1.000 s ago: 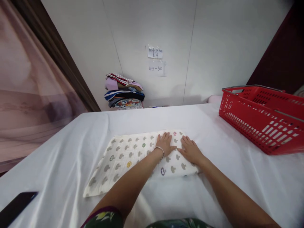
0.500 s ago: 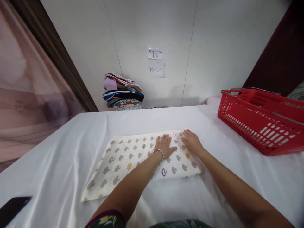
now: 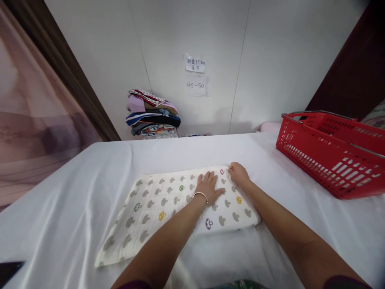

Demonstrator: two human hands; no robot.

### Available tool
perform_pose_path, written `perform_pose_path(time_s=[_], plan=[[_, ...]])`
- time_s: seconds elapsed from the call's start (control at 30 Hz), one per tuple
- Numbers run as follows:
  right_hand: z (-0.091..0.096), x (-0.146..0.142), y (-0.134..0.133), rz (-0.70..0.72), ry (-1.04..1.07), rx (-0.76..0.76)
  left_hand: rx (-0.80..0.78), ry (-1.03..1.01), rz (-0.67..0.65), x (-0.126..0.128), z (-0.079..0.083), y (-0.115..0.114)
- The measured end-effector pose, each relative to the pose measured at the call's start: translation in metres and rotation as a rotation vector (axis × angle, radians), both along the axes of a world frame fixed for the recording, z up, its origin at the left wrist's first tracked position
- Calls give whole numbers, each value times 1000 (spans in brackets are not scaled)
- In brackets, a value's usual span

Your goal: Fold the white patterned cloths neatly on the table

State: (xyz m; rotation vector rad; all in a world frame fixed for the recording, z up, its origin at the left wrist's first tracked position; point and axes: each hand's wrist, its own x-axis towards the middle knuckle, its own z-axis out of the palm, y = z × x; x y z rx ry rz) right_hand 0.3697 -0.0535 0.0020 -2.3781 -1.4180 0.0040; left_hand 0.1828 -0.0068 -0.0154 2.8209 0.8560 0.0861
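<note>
A folded white cloth point(image 3: 168, 200) printed with grey and a few coloured mushrooms lies on the white-covered table. My left hand point(image 3: 208, 188), with a bracelet at the wrist, presses flat on the cloth right of its middle, fingers spread. At the far right corner of the cloth, my right hand point(image 3: 238, 173) has its fingers curled in and pinches the edge. The right fingertips are partly hidden by the hand itself. My left forearm covers part of the cloth's near edge.
A red plastic basket point(image 3: 327, 160) with metal handles stands at the right. Folded fabrics point(image 3: 153, 116) are stacked by the wall at the back. A dark flat object point(image 3: 9, 273) lies at the lower left edge. Pink curtains point(image 3: 39, 132) hang on the left.
My right fingers, stretched over the cloth before, have curled and closed on its far right corner. My left hand stays flat in place. The view has shifted slightly.
</note>
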Motion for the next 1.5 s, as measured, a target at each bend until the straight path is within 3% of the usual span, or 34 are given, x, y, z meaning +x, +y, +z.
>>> perform_pose_path(time_s=[0.2,0.43,0.73,0.9,1.0,1.1,1.2,1.33,1.5], plan=[[-6,5,5,-61,20,28,6,-4,10,-1,3,-3],[-8,2,4,-39,23,42,-5,-29,45,-1,5,-2],[-7,3,4,-50,27,-8,-28,13,-47,29,11,2],[3,-5,1,43,-46,-25,-68,30,-52,33,4,6],[7,-26,-7,282,-50,60,-58,30,-66,31,6,6],[5,-46,-17,503,31,42,-36,86,-96,32,9,5],[-3,-48,-21,503,62,-31,-40,93,-84,33,8,5],[-14,-32,-17,423,-45,-88,-60,44,-18,29,6,7],[-24,-29,-19,408,-216,-78,-45,63,56,5,6,13]])
